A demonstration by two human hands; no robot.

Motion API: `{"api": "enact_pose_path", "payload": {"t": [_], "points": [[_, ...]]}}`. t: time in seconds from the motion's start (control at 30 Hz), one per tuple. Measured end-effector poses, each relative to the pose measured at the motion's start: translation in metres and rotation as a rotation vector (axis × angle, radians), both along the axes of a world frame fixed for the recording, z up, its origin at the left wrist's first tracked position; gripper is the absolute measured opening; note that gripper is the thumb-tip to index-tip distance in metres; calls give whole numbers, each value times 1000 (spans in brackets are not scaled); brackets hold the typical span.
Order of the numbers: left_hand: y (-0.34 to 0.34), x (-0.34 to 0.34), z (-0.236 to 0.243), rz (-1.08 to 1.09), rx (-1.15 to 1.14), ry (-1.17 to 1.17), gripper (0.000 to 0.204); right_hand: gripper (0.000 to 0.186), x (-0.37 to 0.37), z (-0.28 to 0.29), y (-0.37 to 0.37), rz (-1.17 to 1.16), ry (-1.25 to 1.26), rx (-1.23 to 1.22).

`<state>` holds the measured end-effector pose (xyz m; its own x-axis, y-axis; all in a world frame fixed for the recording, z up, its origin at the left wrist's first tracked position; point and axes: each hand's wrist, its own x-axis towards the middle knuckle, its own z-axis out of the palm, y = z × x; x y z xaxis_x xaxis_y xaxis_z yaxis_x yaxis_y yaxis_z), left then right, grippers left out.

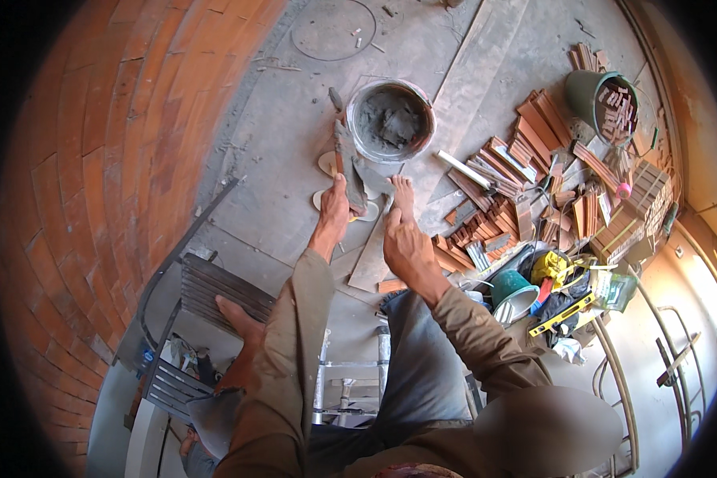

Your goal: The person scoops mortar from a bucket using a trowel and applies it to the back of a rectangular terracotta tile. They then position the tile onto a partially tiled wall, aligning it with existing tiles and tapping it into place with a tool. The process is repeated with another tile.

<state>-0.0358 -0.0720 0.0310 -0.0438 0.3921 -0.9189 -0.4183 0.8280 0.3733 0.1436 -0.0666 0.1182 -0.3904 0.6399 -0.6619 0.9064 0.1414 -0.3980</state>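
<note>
My left hand (pixel 334 211) is closed around the lower end of a thin brick tile (pixel 340 163), held upright, its right side coated with grey mortar (pixel 350 167). In my right hand (pixel 413 253) is a trowel, its handle mostly hidden by my fingers. The trowel's grey blade (pixel 370 177) points up and left towards the mortar-coated tile; whether they touch I cannot tell. Just beyond both hands stands a round bucket (pixel 430 131) with wet grey mortar (pixel 392 123) inside. My bare foot (pixel 403 195) shows right beyond my right hand.
A brick-faced wall (pixel 135 159) rises on the left, near a dark slatted chair (pixel 223 287). Several brick tiles (pixel 498 219) lie heaped at right, near a green bucket of broken pieces (pixel 585 95). A yellow spirit level (pixel 562 315) and a ladder (pixel 384 346) are nearer. Sandals (pixel 320 199) lie on the floor.
</note>
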Motion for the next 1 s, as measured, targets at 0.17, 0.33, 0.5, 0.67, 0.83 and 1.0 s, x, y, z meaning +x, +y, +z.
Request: {"api": "enact_pose_path", "payload": {"t": [0.17,0.33,0.5,0.67,0.83,1.0], "points": [[5,27,22,161,-22,-208,57,32,26,-97,35,-34,135,475],[-2,23,7,268,-11,-351,56,47,40,-54,36,7,27,141],[8,18,1,279,-40,-271,54,53,46,54,7,-39,102,129],[17,21,9,256,-41,-257,51,52,43,61,-5,63,-9,-14],[11,21,13,148,-17,-279,52,34,28,-25,16,47,100,415],[5,33,21,140,-50,-319,54,32,23,-94,66,-65,-60,-148]]}}
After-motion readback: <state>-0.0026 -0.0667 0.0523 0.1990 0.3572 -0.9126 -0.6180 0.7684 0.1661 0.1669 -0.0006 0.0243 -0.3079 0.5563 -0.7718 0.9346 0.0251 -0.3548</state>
